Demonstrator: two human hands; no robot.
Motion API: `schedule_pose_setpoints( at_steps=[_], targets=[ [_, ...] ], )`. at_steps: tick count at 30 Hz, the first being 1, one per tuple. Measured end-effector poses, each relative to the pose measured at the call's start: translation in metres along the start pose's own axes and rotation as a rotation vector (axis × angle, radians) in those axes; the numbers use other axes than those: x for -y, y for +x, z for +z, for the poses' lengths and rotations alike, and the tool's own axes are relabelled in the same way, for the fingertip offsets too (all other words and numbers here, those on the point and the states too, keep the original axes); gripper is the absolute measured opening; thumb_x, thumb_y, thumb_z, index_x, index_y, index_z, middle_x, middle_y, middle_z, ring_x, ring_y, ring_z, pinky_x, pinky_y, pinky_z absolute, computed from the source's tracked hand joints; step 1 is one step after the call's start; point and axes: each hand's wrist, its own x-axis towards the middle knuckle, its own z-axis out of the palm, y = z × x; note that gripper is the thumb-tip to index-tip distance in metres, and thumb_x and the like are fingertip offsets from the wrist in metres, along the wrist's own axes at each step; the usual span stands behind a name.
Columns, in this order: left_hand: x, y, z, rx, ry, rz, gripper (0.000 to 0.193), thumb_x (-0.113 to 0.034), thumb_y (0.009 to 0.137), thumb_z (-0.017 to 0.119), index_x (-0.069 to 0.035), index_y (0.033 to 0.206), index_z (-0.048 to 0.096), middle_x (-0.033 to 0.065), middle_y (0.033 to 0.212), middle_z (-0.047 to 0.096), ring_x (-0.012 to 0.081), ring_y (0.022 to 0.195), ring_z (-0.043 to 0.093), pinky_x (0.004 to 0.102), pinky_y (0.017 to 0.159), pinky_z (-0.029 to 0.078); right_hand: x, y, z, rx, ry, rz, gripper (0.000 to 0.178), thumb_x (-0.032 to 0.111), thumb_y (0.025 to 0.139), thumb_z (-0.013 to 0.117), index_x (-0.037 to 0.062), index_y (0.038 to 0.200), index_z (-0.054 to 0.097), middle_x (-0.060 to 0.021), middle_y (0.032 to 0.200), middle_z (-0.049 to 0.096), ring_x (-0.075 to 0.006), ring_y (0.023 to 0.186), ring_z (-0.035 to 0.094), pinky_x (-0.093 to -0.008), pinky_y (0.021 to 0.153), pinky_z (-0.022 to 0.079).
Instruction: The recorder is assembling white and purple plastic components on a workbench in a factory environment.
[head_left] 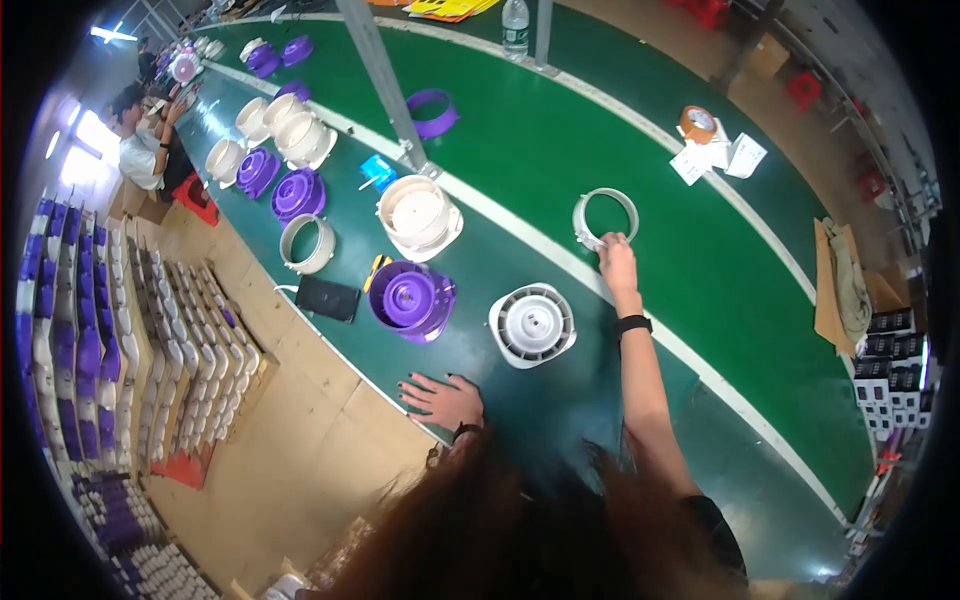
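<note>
My right hand reaches out over the green belt and pinches the near edge of a pale grey plastic ring. Fingers spread, my left hand rests flat at the table's near edge and holds nothing. Between the two hands sits a round grey-white fan base with slots round its rim. A purple round housing lies to its left, and behind that is a cream housing on a squarish foot. Further left are a black phone and a second cream ring.
More cream housings and purple housings stand along the table. A metal post rises beside the belt. A purple ring, a tape roll and a water bottle lie beyond. Stacked parts and a seated person are at left.
</note>
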Motion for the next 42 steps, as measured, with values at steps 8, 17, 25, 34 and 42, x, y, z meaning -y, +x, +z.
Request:
schedule_pose_setpoints(
  at_steps=[8,17,25,34,42],
  targets=[
    [0.008,0.005,0.005,-0.028,-0.033,-0.007,0.067,-0.031,0.072,0.048,-0.001,0.128,0.026,0.0211,0.135,0.019,0.0357,0.126,0.016,0.0529,0.098,0.014,0.086,-0.098,-0.028,-0.023,0.211,-0.316,0.01,-0.001,0.072,0.053,0.0004,0.082,0.055,-0.0135,0.084,0.054,-0.0334,0.071,0.054,-0.0389,0.059,0.045],
    [0.004,0.004,0.002,-0.001,-0.049,-0.026,0.065,-0.031,0.075,0.047,-0.002,0.129,0.026,0.0201,0.136,0.019,0.0349,0.126,0.016,0.0536,0.097,0.016,0.105,-0.171,-0.025,0.069,0.185,-0.336,0.014,-0.003,0.068,0.057,0.0021,0.081,0.059,-0.0091,0.081,0.053,-0.0267,0.072,0.056,-0.0339,0.06,0.046],
    [0.005,0.003,0.003,0.024,-0.065,-0.02,0.067,-0.032,0.074,0.048,-0.002,0.129,0.025,0.0211,0.136,0.017,0.0362,0.126,0.015,0.0538,0.097,0.015,0.107,-0.177,-0.024,0.071,0.132,-0.348,0.01,0.003,0.071,0.057,0.0054,0.081,0.058,-0.0068,0.079,0.051,-0.0246,0.071,0.056,-0.0349,0.058,0.046],
    [0.006,0.005,0.003,0.025,-0.067,-0.021,0.068,-0.033,0.073,0.048,-0.002,0.129,0.025,0.0215,0.136,0.016,0.0367,0.126,0.015,0.0539,0.097,0.015,0.119,-0.176,-0.029,0.178,-0.021,-0.298,0.023,0.014,0.074,0.06,0.0087,0.095,0.055,-0.01,0.097,0.047,-0.0274,0.082,0.053,-0.0363,0.062,0.047],
    [0.006,0.005,0.002,0.014,-0.066,-0.019,0.068,-0.033,0.073,0.048,-0.002,0.129,0.025,0.0212,0.136,0.017,0.0365,0.126,0.015,0.0538,0.097,0.015,0.096,-0.167,-0.032,-0.031,0.215,-0.137,0.082,0.029,0.063,0.073,-0.005,0.123,0.028,-0.0236,0.123,0.033,-0.0373,0.109,0.04,-0.0409,0.09,0.035]
  ],
)
